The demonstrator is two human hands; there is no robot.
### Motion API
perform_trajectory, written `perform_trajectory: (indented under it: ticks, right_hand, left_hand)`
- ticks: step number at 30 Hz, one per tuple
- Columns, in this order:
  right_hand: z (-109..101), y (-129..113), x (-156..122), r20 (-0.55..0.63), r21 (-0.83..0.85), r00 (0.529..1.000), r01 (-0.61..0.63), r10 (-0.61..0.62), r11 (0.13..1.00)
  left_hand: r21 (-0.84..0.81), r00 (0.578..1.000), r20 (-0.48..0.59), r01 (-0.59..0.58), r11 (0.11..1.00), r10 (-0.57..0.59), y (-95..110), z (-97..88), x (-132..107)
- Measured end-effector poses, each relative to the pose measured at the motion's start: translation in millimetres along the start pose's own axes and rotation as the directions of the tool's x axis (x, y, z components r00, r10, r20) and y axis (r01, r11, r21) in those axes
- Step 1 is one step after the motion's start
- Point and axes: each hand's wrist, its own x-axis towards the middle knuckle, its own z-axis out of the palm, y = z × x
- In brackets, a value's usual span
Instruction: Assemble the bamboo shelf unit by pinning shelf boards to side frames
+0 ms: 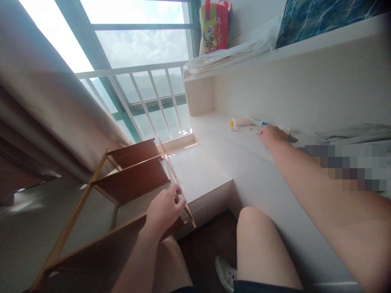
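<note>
My left hand [164, 206] is closed, with thumb and fingers curled toward each other; a small dark bit shows between them, too small to name. It is in front of a wooden rack [131, 179] with brown boards and lighter wood rails. My right hand [273, 136] reaches out to the white ledge [214, 126], its fingertips pinched together down at the surface. What they hold, if anything, is hidden. Just left of these fingertips lie several small dark screw-like pieces [251, 129]. Behind them are a small yellow-capped bottle [240, 121] and a blue-and-white tube [259, 122].
Above the ledge, a shelf [244, 61] carries a red and green bag [214, 26], plastic wrapping and a dark blue patterned panel [330, 20]. Grey cloth [357, 132] lies at the right. A white railing [146, 87] crosses the window; a curtain [55, 93] hangs left.
</note>
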Motion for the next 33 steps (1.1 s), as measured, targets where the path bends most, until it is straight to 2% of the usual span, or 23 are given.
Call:
perform_trajectory:
  ticks: [3,5,12,16,18,21,23,25,27,28,30,33]
  right_hand:
    - [0.0,-0.1,1.4,0.021,0.046,0.995,-0.103,0.102,0.994]
    - [-0.2,-0.9,2.0,0.026,0.060,0.992,-0.125,0.123,0.990]
    - [-0.3,-3.3,-1.9,0.004,0.094,0.992,-0.126,0.126,0.988]
    - [-5.6,-6.2,-7.3,-0.056,0.153,0.989,-0.127,0.137,0.980]
    - [-15.8,-12.7,-10.8,-0.118,0.193,0.985,-0.101,0.126,0.976]
    - [-41.7,-32.2,-23.2,-0.254,0.233,0.965,-0.002,0.063,0.972]
    - [-59.9,-49.7,-40.8,-0.397,0.281,0.914,0.201,-0.077,0.938]
    - [-70.8,-67.4,-67.3,-0.498,0.378,0.854,0.370,-0.150,0.849]
    - [-69.1,-82.7,-100.2,-0.526,0.542,0.836,0.471,-0.156,0.695]
    - [-62.7,-88.9,-117.6,-0.513,0.623,0.843,0.496,-0.162,0.605]
    - [-40.2,-98.5,-151.1,-0.422,0.781,0.891,0.451,-0.167,0.432]
    - [10.0,-108.8,-192.2,-0.204,0.945,0.955,0.250,-0.217,0.211]
  left_hand:
    - [0.004,1.000,0.016,0.007,1.000,-0.007,1.0,-0.4,-0.7]
    - [0.006,1.000,0.025,0.013,1.000,-0.014,1.8,-0.8,-1.2]
    - [0.001,1.000,0.023,0.001,1.000,-0.001,1.3,0.7,-1.0]
    - [0.000,1.000,0.025,0.001,1.000,-0.001,0.5,1.9,-0.5]
    - [0.001,1.000,0.017,-0.008,1.000,0.008,0.1,2.3,-0.5]
    - [0.003,1.000,0.015,-0.016,1.000,0.016,-0.3,2.4,-0.4]
    - [0.001,0.999,0.027,-0.019,1.000,0.019,0.1,1.3,0.1]
    - [-0.010,0.999,0.049,-0.018,1.000,0.019,1.3,-0.6,0.8]
    - [-0.027,0.997,0.076,-0.009,1.000,0.011,2.8,-2.6,1.4]
    - [-0.035,0.996,0.087,-0.002,0.999,0.005,3.6,-3.4,1.5]
    - [-0.047,0.995,0.099,0.012,0.999,-0.007,4.6,-4.3,1.8]
    - [-0.061,0.994,0.107,0.021,0.998,-0.014,4.7,-4.0,2.4]
